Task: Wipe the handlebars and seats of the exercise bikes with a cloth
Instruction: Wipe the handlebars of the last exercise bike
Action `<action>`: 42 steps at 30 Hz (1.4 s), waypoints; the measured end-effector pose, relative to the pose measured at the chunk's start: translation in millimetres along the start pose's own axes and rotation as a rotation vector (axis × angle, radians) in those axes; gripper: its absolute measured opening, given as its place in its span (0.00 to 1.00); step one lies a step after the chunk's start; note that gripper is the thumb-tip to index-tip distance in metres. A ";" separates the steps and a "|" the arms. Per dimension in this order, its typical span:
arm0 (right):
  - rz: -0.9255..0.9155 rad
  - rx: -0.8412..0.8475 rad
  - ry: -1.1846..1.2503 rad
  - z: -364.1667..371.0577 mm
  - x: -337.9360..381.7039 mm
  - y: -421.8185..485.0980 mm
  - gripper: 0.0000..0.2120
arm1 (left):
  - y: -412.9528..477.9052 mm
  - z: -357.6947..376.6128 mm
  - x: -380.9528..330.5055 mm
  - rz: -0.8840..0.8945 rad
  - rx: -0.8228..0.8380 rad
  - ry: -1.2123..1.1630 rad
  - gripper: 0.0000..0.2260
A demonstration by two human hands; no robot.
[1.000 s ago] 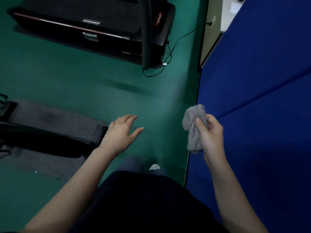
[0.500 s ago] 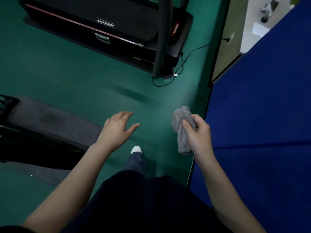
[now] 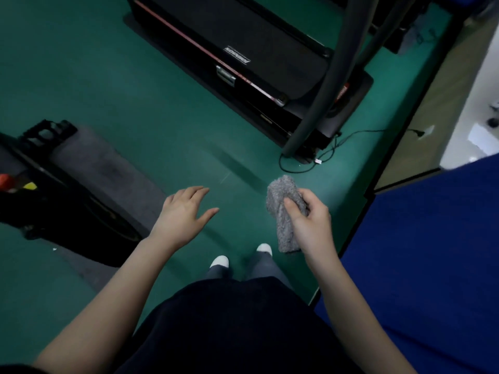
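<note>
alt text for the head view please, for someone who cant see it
Seen from above, a person's right hand holds a bunched grey cloth and the left hand is open and empty, over a green floor. A black treadmill stands ahead, with a blue mat on the right and dark equipment on the left.

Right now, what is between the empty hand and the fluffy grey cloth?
Only bare green floor, seen in the head view. The left hand is open, apart from the cloth that the right hand grips.
</note>
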State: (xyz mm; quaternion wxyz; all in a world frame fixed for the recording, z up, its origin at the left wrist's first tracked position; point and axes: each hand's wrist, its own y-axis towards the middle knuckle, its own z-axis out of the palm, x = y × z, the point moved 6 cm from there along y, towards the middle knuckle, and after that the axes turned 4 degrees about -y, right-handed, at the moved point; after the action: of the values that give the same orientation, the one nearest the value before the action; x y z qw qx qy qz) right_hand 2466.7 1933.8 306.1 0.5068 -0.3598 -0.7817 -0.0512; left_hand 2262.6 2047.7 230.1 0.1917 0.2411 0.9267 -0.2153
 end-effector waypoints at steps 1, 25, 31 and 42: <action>-0.016 0.026 -0.004 4.4 5.0 9.0 0.08 | 0.9 -2.8 4.7 -0.033 -0.017 -0.007 0.26; -0.233 0.526 -0.056 2.4 70.1 237.5 0.05 | 81.5 -25.5 -56.8 -0.569 -0.405 -0.180 0.25; -0.306 0.675 -0.111 52.2 93.5 239.9 0.06 | 72.5 -29.5 -25.9 -0.703 -0.469 -0.234 0.25; -0.427 0.734 -0.222 153.1 177.4 261.2 0.04 | 109.9 -88.5 58.5 -0.723 -0.561 -0.310 0.25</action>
State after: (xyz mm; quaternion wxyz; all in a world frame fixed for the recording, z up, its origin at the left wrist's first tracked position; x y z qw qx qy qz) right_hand 2471.2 2284.6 305.1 0.4920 0.0103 -0.8547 0.1655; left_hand 2251.1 2199.5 243.3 0.2982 -0.1925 0.9339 -0.0435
